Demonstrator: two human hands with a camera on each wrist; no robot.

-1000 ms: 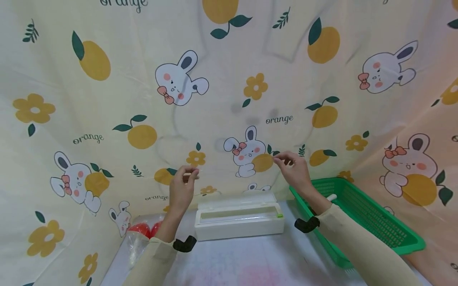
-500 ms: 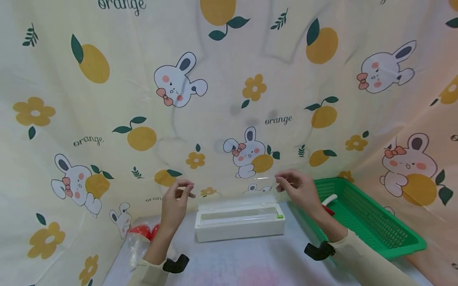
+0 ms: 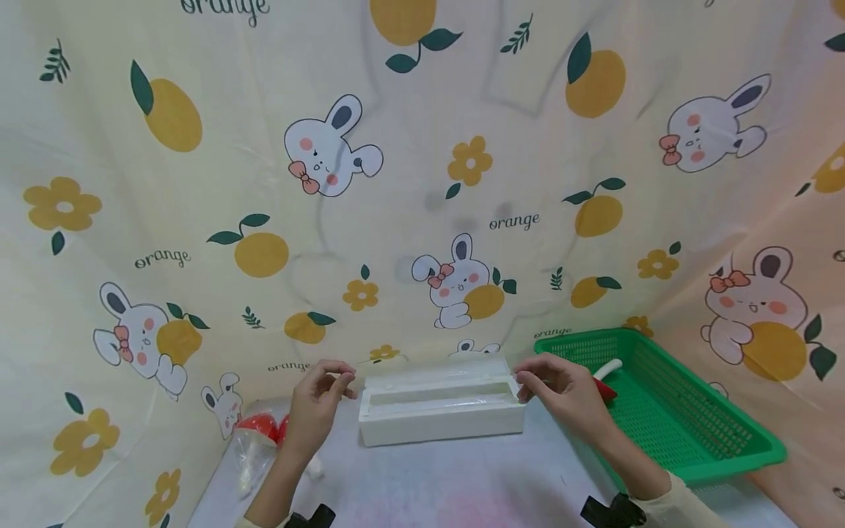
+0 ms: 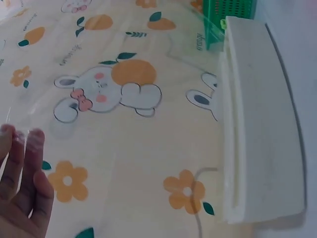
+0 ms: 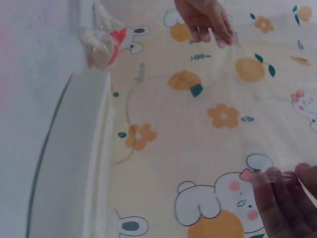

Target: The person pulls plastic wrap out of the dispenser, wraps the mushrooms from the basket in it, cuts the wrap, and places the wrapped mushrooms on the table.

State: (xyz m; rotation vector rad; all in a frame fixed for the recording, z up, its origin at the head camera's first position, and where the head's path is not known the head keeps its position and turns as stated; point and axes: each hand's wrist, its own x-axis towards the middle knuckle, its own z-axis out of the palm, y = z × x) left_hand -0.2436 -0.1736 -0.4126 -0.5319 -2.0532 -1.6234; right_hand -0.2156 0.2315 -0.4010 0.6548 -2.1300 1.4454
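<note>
A thin sheet of clear cling film (image 5: 277, 153) spans the gap between both hands, showing mostly as faint sheen and creases. My left hand (image 3: 315, 407) pinches one corner between thumb and fingertips, left of the white cling film dispenser (image 3: 441, 425). At the dispenser's right end, my right hand (image 3: 571, 396) pinches the opposite corner and overlaps the box in the head view. The dispenser lies lengthwise on the table, its lid raised at the back. In the left wrist view, a small green tab (image 4: 223, 24) shows at its far end.
A green plastic basket (image 3: 759, 460) stands on the right, with a red item (image 3: 604, 390) and a white handle-like piece (image 3: 607, 369) inside. On the left sits a clear bag with red items (image 3: 259, 425). A patterned cloth (image 3: 396, 242) hangs behind the table (image 3: 409, 484).
Both hands have come down and closer to me, from in front of the cloth to beside the dispenser's ends. Their pinch on the film is kept.
</note>
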